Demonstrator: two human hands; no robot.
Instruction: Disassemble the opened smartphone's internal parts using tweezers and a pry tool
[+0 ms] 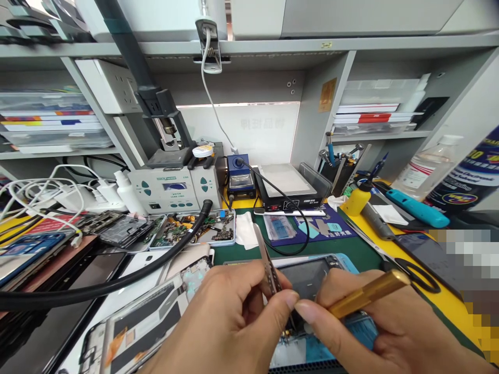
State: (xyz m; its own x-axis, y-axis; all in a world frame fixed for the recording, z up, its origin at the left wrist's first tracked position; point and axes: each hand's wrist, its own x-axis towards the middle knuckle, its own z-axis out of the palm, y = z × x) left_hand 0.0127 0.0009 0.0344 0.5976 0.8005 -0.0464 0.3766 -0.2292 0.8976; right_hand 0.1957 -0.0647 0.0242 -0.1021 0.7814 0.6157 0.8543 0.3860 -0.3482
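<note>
The left hand (230, 317) pinched a pair of tweezers (265, 259) between thumb and forefinger, and the right hand (390, 332) was closed around a brass-coloured tool (366, 295). Both tips met over the opened phone (312, 272), which lay on the desk (362, 249) directly under the hands. The work looked like fine picking or prying inside the phone. With the two tips so close together, any further move there seemed to call for a steady, small touch rather than force.

Behind the phone to the left stood a hot-air station (175, 189), and its black hose (117, 283) swept past the phone's left side. A tray of circuit boards (195, 228) sat between the station and the phone. A yellow bottle (356, 200) stood behind the phone to the right.

The station's panel lettering was too small to read. A dark can (468, 176) far right of the phone showed "10" in yellow, and the rest was cut off.
</note>
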